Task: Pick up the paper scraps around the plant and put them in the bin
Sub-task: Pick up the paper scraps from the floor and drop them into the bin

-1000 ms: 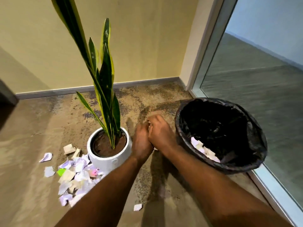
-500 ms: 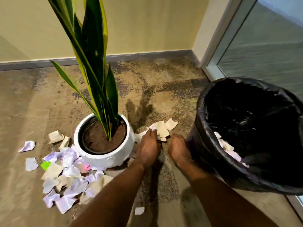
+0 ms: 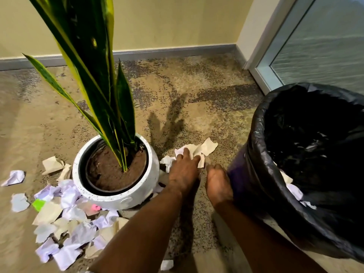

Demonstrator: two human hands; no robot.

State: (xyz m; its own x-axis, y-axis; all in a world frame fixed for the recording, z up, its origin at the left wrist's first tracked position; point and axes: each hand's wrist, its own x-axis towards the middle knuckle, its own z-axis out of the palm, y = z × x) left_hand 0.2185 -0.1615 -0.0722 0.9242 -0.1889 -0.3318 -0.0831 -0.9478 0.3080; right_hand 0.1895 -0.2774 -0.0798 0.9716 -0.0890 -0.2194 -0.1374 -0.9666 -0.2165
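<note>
Biggest hazard at the black-lined bin, close against the right forearm, with a few binned scraps already inside: easy to knock or tip on the lift, spilling the lot. Next, the snake plant in its white pot, left of the work spot: easy to brush the stiff leaves or shove the pot while reaching round. Then the large heap of paper scraps on the carpet at the pot's front-left, so most of the job judged still to do; likely to scatter wider if swept rather than gathered. Between pot and bin, a small cluster of beige and white scraps under the left hand, pressed down with fingers spread fairly flat, nothing gripped yet; liable to slide apart, or to drop short of the rim if pinched loosely. Right hand knuckles-up just beside the bin wall, fingertips tucked out of sight: cannot tell whether holding anything. Smallest, a lone white scrap near the bottom of the view: easy to overlook.
</note>
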